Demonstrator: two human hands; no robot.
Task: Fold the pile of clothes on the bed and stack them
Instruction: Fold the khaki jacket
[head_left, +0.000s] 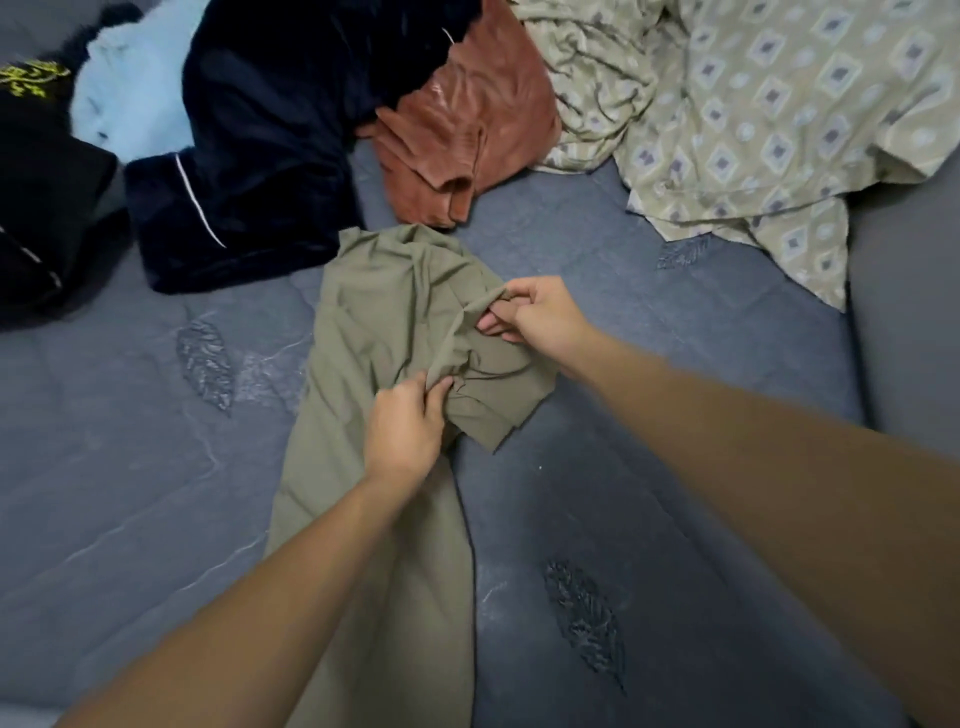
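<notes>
Currently an olive garment (384, 322) is spread lengthwise on the bed (649, 467), near the unfolded pile: navy velvet piece (260, 156), rust garment (467, 119), patterned shirt (769, 130). A fold of its cloth is pinched by the left hand (402, 431), and a bunched sleeve edge is pinched by the right hand (530, 312). For a clean fold, the sleeve should probably be drawn taut, laid flat across the body, and creases smoothed before release.
</notes>
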